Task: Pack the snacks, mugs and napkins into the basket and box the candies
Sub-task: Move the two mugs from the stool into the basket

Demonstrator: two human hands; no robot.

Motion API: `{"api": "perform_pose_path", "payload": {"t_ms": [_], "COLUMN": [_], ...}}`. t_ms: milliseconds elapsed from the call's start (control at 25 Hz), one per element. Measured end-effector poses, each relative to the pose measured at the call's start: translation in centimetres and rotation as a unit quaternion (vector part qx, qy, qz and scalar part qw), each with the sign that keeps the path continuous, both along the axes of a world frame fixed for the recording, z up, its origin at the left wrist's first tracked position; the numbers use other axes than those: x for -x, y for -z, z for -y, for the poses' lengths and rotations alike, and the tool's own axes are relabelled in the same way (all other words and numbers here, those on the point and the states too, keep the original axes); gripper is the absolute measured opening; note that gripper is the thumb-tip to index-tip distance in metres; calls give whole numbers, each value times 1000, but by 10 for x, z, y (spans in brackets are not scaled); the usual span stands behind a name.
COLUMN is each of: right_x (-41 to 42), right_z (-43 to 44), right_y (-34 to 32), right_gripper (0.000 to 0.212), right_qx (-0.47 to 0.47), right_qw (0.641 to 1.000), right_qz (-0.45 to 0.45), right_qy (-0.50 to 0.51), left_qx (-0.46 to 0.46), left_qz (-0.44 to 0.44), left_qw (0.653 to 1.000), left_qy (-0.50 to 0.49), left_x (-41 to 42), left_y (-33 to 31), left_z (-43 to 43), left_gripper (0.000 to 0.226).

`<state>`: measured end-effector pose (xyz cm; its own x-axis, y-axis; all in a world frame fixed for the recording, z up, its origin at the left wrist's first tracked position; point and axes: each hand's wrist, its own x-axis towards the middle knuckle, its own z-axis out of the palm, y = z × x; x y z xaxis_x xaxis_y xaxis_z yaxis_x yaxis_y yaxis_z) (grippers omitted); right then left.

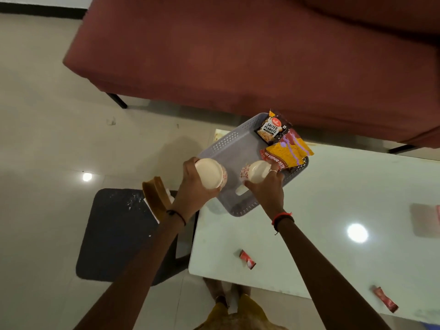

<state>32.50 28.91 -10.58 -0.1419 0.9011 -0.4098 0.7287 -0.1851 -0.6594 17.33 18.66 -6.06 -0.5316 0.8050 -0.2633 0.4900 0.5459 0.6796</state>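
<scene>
My left hand [190, 186] grips a mug [210, 173] over the basket's [228, 148] left rim. My right hand [267, 189] holds a second mug [256, 171] inside the basket. The peanut packet [271, 129] and yellow snack packet [289, 150] lean at its far corner. Two candies [247, 259] lie on the desk [309, 210], nearer me than the basket.

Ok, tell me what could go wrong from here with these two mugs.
1. The basket sits at the table's corner and seems to overhang its edge; weight on that side could tip it.
2. The left hand holds the left mug over the basket's outer rim; a slip might drop it to the floor.
3. The right mug, in the right hand, is close by; the two could knock together.
</scene>
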Motion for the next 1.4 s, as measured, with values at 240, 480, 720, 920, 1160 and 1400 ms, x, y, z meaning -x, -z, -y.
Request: {"api": "perform_pose_path", "payload": {"t_ms": [240, 480, 720, 920, 1160, 1400], "right_x": [4, 6, 5, 6, 4, 10], "right_z": [-36, -40, -41, -44, -53, -60], "right_y": [39, 62, 76, 85, 88, 87], "right_gripper": [88, 89, 89, 93, 95, 92], "right_qx": [25, 5, 11, 35, 52, 63], "right_qw": [999, 999, 999, 998, 997, 994], "right_qz": [24, 37, 34, 6, -20, -32], "right_qy": [22, 16, 40, 52, 60, 78], "left_qx": [47, 92, 88, 76, 97, 107], "left_qz": [-11, -42, -32, -70, -82, -81], "left_qw": [991, 973, 963, 949, 936, 930], "left_qy": [122, 207, 253, 297, 330, 343], "left_x": [13, 26, 28, 24, 27, 33], "left_y": [51, 91, 110, 121, 130, 135], "left_z": [-88, -138, -169, -182, -197, -199], "left_gripper": [98, 99, 96, 95, 99, 98]}}
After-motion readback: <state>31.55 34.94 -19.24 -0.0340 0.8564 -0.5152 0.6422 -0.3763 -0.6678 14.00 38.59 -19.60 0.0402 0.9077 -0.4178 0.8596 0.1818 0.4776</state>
